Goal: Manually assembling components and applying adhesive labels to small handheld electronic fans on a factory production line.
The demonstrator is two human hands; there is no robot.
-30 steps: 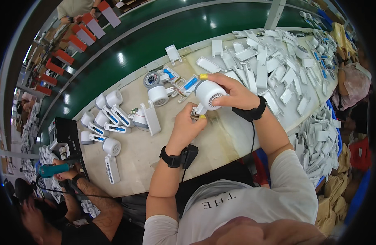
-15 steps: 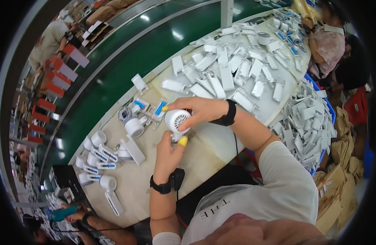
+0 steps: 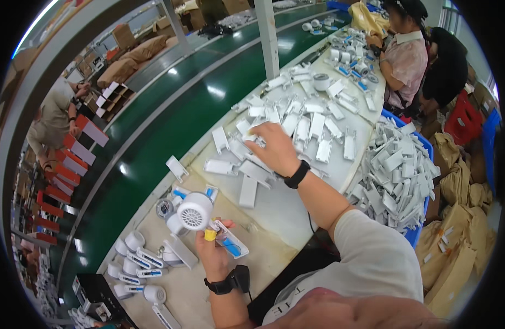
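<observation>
My left hand (image 3: 213,256) is closed around a white handheld fan (image 3: 195,211). Its round grille faces up, and its uncovered handle shows a blue battery (image 3: 231,247) and thin wires inside. Yellow covering wraps a fingertip of that hand. Farther away, my right hand (image 3: 275,147) reaches over a pile of white plastic handle covers (image 3: 302,127). Its thumb and fingers are apart, nearest to a few covers at the pile's left side; whether they touch one is unclear.
Several white fan units with blue batteries (image 3: 149,257) lie on the table at left. A blue crate of white covers (image 3: 394,170) stands at right. Beyond the table runs a green conveyor belt (image 3: 154,131) with a white post (image 3: 267,44). A co-worker (image 3: 409,60) sits far right.
My right hand has let go of the fan and moved away to the pile of covers. My left hand keeps the fan, now turned with its open handle showing. The view has shifted.
</observation>
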